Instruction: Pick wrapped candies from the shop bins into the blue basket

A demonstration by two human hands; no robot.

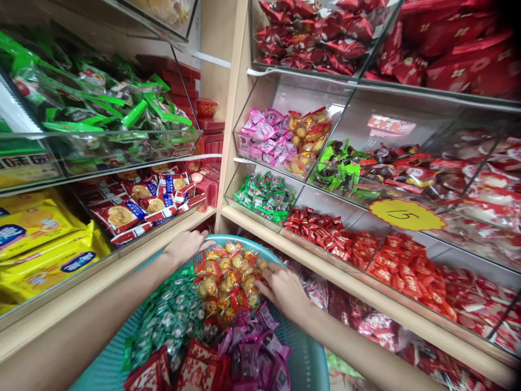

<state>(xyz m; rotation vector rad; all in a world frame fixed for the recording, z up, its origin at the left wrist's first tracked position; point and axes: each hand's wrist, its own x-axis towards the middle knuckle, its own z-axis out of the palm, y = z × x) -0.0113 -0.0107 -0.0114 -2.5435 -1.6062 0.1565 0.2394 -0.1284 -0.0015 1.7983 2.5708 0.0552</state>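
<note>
A blue-green plastic basket [315,336] stands below the shelf corner, filled with small wrapped sweets in separate heaps. Yellow-and-red clear packets with round pieces [230,274] lie at its far end. Green-wrapped sweets [169,312] fill the left side, purple packets [254,353] the near right, and red packets [199,366] the near edge. At the far left rim, my left hand [187,247] rests with its fingers stretched and slightly apart. My right hand [285,285] reaches in from the right, spread fingers touching the yellow packets; its fingertips are partly hidden among them.
Wooden shelves with clear bins of packaged snacks meet in a corner. Left hold green packets [101,103] and yellow packs [52,239]; right hold red sweets [317,231]. A yellow price tag [407,214] reads 15. The wooden shelf edge [350,282] runs close beside the basket.
</note>
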